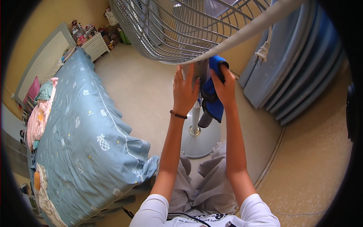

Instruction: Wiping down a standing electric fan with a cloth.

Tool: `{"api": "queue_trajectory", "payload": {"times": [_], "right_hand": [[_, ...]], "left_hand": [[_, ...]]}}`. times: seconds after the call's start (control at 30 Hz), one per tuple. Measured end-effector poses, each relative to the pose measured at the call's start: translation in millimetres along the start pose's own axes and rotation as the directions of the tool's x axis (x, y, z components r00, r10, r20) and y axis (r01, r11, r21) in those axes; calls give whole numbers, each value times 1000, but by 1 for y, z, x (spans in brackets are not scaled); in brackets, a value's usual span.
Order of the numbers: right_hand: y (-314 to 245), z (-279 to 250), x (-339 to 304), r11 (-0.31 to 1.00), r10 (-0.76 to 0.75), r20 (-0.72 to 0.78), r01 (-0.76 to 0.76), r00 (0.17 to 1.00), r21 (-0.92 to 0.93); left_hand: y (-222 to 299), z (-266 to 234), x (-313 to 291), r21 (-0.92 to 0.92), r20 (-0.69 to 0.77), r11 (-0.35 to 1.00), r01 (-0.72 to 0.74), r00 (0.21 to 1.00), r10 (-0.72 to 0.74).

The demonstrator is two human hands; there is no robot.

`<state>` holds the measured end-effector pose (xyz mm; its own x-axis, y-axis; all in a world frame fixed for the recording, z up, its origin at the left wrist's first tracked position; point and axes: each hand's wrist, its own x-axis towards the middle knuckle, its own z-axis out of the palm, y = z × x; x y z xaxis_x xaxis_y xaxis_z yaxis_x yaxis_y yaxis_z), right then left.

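A standing fan with a grey wire cage (166, 38) fills the upper middle, above a thin pole (195, 115) and a round pale base (206, 142) on the floor. My left hand (184, 90), a dark band at its wrist, reaches up under the cage. Its fingers are stretched and apart, against or close beside the fan's neck; contact is partly hidden. On the other side of the neck, my right hand (226, 85) grips a blue cloth with black edging (215, 108). The cloth hangs in folds beside the pole, its upper end next to the neck.
A bed with a blue pineapple-print cover (87, 125) stands at left. Large grey-blue folded panels (287, 64) lean at right, where a white two-pin plug (262, 52) dangles before them. Beyond the bed is a white drawer cabinet (96, 46) with toys. A thin cable crosses the floor lower right.
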<state>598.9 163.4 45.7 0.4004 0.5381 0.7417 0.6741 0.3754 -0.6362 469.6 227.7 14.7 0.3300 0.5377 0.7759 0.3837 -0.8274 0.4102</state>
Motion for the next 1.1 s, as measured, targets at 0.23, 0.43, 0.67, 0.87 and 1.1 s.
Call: {"api": "queue_trajectory", "payload": {"times": [0.23,0.43,0.67,0.87,1.1], "right_hand": [[-16,8,19,900,-235,29,229,972,-370],[-3,18,9,862,-262,22,244,965,-445],[20,25,-21,885,-195,-17,169,981,-433],[34,22,-35,885,-215,18,203,976,-420],[18,13,-10,874,-95,-7,80,995,-480]], "left_hand": [[1,1,0,-15,29,1000,26,999,-25],[-1,2,-2,6,44,1000,6,999,-6],[1,4,-3,44,55,998,40,998,-42],[1,5,-2,-12,45,998,59,997,-58],[-3,8,-3,-51,-27,998,35,999,-36]]}}
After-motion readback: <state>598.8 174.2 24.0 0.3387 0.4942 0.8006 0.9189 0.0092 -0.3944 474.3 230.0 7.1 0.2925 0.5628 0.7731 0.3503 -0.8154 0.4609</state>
